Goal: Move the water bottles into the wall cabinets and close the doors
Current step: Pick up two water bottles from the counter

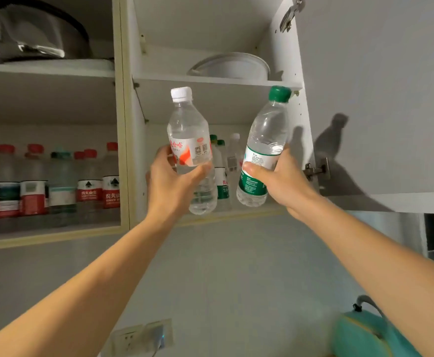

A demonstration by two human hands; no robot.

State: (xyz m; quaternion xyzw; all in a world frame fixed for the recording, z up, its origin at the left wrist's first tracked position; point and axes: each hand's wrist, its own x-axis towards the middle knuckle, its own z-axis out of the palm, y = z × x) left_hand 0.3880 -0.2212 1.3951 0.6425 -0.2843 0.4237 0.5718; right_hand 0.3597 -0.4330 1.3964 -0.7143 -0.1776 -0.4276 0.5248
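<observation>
My left hand (170, 182) grips a clear water bottle with a white cap and red-and-white label (188, 130), held upright in front of the open right wall cabinet (295, 140). My right hand (277, 179) grips a green-capped bottle with a green label (267, 140), tilted slightly right. Both bottles hang just outside the lower shelf. A few bottles (222, 173) stand at the back of that shelf. The left cabinet's lower shelf holds several red-capped bottles (89, 181).
The right cabinet's door (380, 94) stands open to the right with its hinge (316, 170) showing. A white bowl (234, 67) sits on the upper right shelf, a pot lid (38, 34) upper left. Below are a wall socket (143, 336) and a teal kettle (365, 333).
</observation>
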